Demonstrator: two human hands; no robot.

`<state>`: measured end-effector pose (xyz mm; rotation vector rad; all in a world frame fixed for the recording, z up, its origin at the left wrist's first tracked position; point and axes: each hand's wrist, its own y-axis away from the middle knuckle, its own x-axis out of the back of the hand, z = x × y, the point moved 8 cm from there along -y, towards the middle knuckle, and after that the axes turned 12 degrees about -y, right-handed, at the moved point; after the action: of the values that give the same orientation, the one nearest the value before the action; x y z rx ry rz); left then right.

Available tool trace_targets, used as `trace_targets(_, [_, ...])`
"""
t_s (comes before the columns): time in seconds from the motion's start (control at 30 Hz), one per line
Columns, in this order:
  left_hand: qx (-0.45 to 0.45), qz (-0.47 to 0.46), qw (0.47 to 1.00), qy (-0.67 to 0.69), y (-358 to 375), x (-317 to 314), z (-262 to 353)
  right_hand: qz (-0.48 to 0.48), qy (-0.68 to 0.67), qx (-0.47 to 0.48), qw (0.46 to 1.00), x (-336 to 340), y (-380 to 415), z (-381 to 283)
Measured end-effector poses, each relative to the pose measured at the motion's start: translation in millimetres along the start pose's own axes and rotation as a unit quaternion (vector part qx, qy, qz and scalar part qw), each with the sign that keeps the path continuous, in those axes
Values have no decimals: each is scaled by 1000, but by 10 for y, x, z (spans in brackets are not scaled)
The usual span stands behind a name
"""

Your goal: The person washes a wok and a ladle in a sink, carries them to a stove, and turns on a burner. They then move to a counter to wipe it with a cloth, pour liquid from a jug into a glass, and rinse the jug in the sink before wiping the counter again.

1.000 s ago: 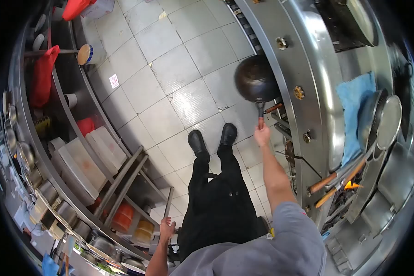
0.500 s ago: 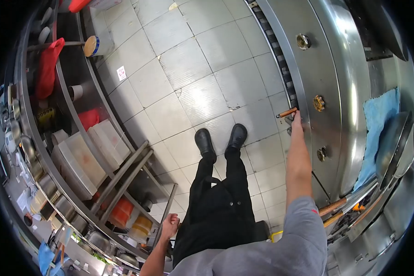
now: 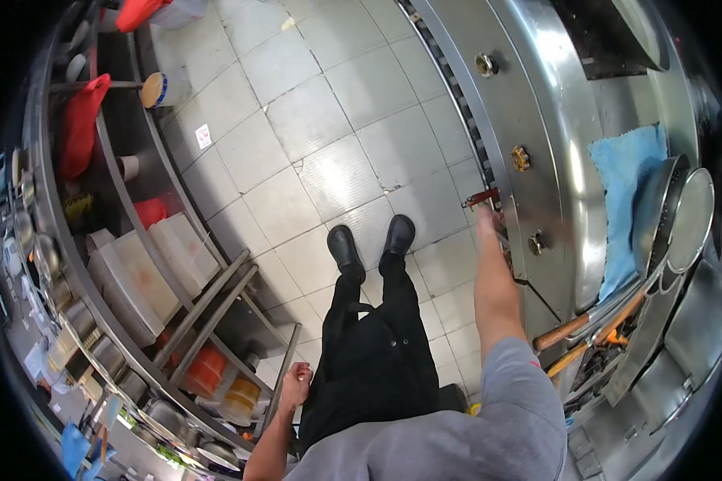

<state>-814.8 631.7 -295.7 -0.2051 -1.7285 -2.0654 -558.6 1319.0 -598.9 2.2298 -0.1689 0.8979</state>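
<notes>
My right hand (image 3: 491, 218) is at the front edge of the steel stove (image 3: 537, 128), beside a reddish-brown lever handle (image 3: 481, 197) that sticks out from the rail. Its fingers are partly hidden and small, so their grip is unclear. Above it on the panel sit brass knobs, one (image 3: 521, 158) close by and another (image 3: 536, 244) lower down. My left hand (image 3: 298, 382) hangs at my left side near the metal rack, its fingers curled; anything inside them is too small to make out.
Steel shelves (image 3: 148, 128) on the left hold white bins (image 3: 132, 284), red bags (image 3: 83, 128) and an orange tub (image 3: 204, 370). On the right are a blue cloth (image 3: 626, 184), a strainer (image 3: 691, 216) and wooden-handled tools (image 3: 561, 332). Tiled floor (image 3: 329, 104) lies between.
The view has shifted, so the stove and floor appear further left. The lever handle is tilted slightly differently and my right hand now appears below it. My left hand stays by my side.
</notes>
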Motion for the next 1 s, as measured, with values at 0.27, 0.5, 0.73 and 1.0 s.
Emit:
trace_targets(0.27, [-24,68,997,-3,334,300,339,-281,96,131,946,-132,1806,-240])
trace_targets(0.5, [-22,219,972,80,1089,671,335,-463,209,119,853,-394,2658,-136])
trace_targets(0.73, [-99,493,847,172,1969,2014,-142,-467,226,197,832,-203,3572,-1407])
trace_targets(1.0, [-121,753,561,322,3055,4355,-1928,-513,115,296,798,-633,5472,-2251])
